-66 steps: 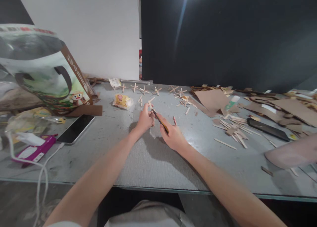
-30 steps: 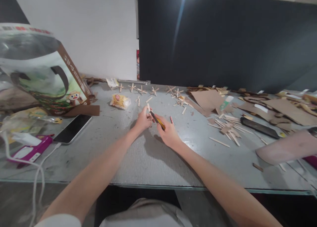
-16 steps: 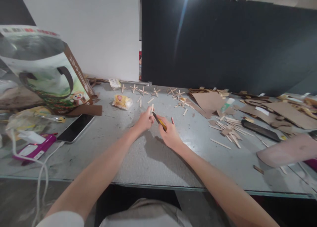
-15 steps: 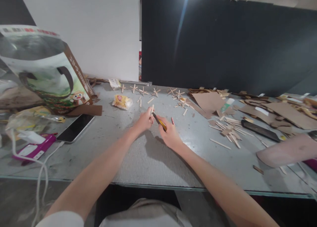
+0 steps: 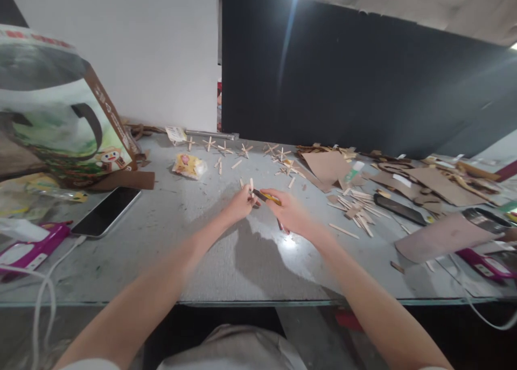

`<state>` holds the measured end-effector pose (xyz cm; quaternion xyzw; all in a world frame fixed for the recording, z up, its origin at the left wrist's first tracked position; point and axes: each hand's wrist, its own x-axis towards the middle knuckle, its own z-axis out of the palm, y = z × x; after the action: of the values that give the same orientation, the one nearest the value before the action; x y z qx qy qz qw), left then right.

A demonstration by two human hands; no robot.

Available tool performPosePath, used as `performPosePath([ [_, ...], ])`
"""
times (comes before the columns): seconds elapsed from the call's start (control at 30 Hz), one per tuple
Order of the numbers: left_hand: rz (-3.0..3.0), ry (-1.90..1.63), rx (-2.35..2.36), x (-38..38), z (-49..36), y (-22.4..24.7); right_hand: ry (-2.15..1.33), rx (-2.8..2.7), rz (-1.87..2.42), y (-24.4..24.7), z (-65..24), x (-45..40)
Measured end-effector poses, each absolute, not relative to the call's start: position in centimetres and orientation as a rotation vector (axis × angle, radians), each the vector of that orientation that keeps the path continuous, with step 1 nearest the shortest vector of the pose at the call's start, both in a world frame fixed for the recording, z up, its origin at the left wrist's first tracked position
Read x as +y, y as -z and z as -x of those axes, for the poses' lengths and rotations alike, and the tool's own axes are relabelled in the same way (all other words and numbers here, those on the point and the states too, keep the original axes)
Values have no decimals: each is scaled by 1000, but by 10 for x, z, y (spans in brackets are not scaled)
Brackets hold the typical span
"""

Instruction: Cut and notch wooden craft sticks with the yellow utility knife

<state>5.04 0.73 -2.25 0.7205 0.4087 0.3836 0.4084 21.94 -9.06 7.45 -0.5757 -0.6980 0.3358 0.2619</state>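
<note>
My left hand (image 5: 239, 204) is closed on a small wooden stick (image 5: 251, 183), whose pale end sticks up above the fingertips. A second pale stick tip (image 5: 242, 183) shows beside it. My right hand (image 5: 291, 213) is wrapped round a utility knife (image 5: 273, 199) with a yellow handle. The dark blade points left and reaches the stick at my left fingertips. Under my right hand a thin reddish thing (image 5: 280, 225) pokes out, too blurred to name. Both hands are above the grey table (image 5: 218, 267). Behind them lie several star shapes (image 5: 209, 144) made of crossed sticks.
Loose sticks (image 5: 357, 208), cardboard pieces (image 5: 326, 168), a glue stick (image 5: 354, 170) and a black bar-shaped object (image 5: 399, 209) lie right. A pink tumbler (image 5: 440, 235) lies on its side. To the left are a phone (image 5: 107, 213), a yellow packet (image 5: 189, 166) and a large bag (image 5: 60, 111).
My right hand has turned, so the knife lies flatter and points more to the left. The view has swung right, and the table things appear shifted left.
</note>
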Motion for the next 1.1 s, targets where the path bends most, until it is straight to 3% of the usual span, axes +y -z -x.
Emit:
performPosePath([
  [0.73,-2134,-872,1327,24,-45,28,-1120,-1847,1588,-57,-224,-57],
  [1.1,-2249,-793,1468,13,-41,23,-808,-1810,1566,-55,-233,-68],
])
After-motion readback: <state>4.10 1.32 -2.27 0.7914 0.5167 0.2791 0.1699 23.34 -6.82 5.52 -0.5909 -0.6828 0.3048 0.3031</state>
